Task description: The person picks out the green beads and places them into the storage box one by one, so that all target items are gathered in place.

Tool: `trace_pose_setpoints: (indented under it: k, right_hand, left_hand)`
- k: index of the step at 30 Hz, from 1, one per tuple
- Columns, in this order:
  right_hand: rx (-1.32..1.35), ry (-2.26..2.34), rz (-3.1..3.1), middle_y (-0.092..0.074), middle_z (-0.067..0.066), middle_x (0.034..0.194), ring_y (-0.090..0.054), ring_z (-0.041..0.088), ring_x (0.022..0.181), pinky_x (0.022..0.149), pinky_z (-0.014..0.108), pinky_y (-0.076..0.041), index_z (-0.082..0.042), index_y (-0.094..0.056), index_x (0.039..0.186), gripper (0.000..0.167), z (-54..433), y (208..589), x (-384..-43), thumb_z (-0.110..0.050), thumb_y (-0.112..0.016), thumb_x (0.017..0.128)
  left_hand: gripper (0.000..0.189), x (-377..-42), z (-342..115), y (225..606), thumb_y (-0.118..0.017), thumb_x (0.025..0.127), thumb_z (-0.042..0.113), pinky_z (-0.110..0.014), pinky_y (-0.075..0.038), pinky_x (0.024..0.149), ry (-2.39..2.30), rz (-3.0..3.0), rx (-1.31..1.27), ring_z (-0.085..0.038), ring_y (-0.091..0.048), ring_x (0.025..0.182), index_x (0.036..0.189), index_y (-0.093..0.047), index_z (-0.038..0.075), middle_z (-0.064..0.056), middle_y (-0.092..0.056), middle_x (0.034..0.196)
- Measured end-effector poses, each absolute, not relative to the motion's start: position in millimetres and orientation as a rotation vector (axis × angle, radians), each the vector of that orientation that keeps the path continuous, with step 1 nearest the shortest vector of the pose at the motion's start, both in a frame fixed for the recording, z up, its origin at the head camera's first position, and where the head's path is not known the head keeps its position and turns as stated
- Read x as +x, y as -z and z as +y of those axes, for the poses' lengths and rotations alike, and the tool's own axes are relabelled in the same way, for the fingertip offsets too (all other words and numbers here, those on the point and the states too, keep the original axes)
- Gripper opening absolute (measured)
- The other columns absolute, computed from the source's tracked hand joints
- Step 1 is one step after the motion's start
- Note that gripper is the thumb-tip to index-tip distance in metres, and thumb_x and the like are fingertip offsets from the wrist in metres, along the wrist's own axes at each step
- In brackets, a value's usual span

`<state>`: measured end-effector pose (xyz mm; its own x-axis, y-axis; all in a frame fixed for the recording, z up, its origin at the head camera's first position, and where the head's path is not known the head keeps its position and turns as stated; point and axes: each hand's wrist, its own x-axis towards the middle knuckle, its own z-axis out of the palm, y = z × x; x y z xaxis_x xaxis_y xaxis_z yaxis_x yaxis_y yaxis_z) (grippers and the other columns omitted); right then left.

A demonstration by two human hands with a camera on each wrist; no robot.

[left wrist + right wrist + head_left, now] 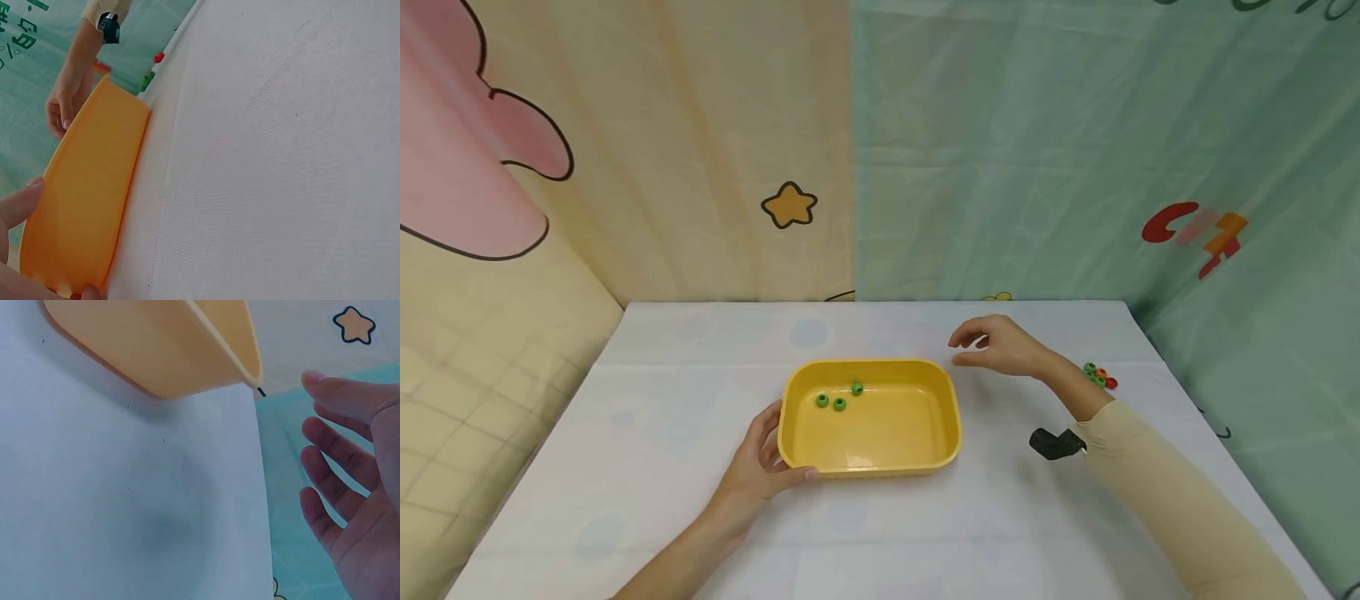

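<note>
A yellow plastic tray (880, 463) sits on the table with three green beads (839, 404) in its left half. At its left front corner my left hand (758, 462) grips it, thumb along the front rim and fingers against the left side. The left wrist view shows the tray's outer wall (87, 187) between thumb and fingers. My right hand (1000, 346) hovers just beyond the tray's right back corner, fingers loosely bent and apart. Nothing shows between those fingers (337, 447) in the right wrist view.
Several green, orange and red beads (1111, 383) lie in a small cluster near the table's right edge, beyond my right forearm. A black wrist camera (1056, 443) juts from the right sleeve. Printed curtains (1000, 167) hang behind the white table (625, 500).
</note>
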<state>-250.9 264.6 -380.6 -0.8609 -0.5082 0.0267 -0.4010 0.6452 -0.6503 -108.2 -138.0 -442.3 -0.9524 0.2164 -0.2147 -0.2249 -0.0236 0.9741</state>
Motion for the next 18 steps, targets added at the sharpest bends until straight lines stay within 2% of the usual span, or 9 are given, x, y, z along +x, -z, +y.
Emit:
trace_pose_setpoints:
  k: [4,18]
  right_hand:
    - [-0.694,1.019,2.735,-0.072,0.005,0.111,-0.064,0.027,0.105,0.096,0.049,-0.057,-0.007,-0.076,0.112,0.025,281.2,379.4,-245.1,-0.019,-0.083,0.091]
    - [-0.546,0.987,2.841,-0.07,0.017,0.118,-0.062,0.031,0.108,0.096,0.052,-0.056,0.001,-0.073,0.116,0.029,340.7,377.8,-230.4,-0.018,-0.079,0.094]
  left_hand:
    - [0.114,-108.1,-137.3,442.8,-0.089,0.079,0.001,-0.029,-0.043,0.112,-2.054,1.946,-0.013,-0.03,-0.033,0.149,0.164,-0.016,0.017,-0.004,-0.019,0.167]
    - [0.115,-108.2,-136.9,441.3,-0.09,0.078,0.001,-0.03,-0.044,0.111,-2.048,1.951,-0.031,-0.031,-0.033,0.149,0.164,-0.016,0.017,-0.004,-0.02,0.167]
